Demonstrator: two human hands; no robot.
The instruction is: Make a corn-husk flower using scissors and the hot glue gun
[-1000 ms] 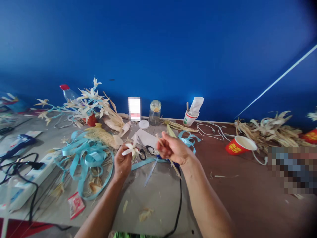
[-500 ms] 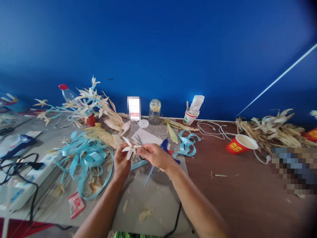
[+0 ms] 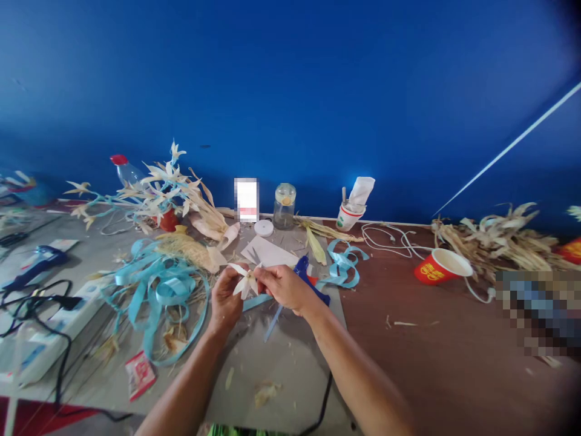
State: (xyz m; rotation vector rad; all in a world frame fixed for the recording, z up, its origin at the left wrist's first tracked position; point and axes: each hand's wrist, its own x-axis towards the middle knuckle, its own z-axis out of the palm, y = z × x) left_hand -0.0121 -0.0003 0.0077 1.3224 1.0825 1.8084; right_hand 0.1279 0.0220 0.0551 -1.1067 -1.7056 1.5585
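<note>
A pale corn-husk flower [image 3: 246,283] with pointed petals is held up between both hands above the grey mat. My left hand [image 3: 227,300] is closed around its base from the left; the stem end is hidden in the fingers. With thumb and fingertips, my right hand [image 3: 281,286] pinches the flower's right side at a petal. Right behind that hand lies a blue glue gun [image 3: 301,266], partly covered by it. Light-blue ribbon [image 3: 175,287] is heaped to the left of my left hand.
Branches of husk flowers [image 3: 167,175] stand at the back left. Near the wall are a glass jar [image 3: 284,209], a white roll [image 3: 264,227] and a cup with tissue [image 3: 350,215]. A red paper cup [image 3: 442,265] leans at right. A power strip [image 3: 54,333] with cables lies left.
The flower has turned so its petals face more toward me and sit slightly lower and to the right. Both hands keep hold of it; my left hand has shifted slightly right.
</note>
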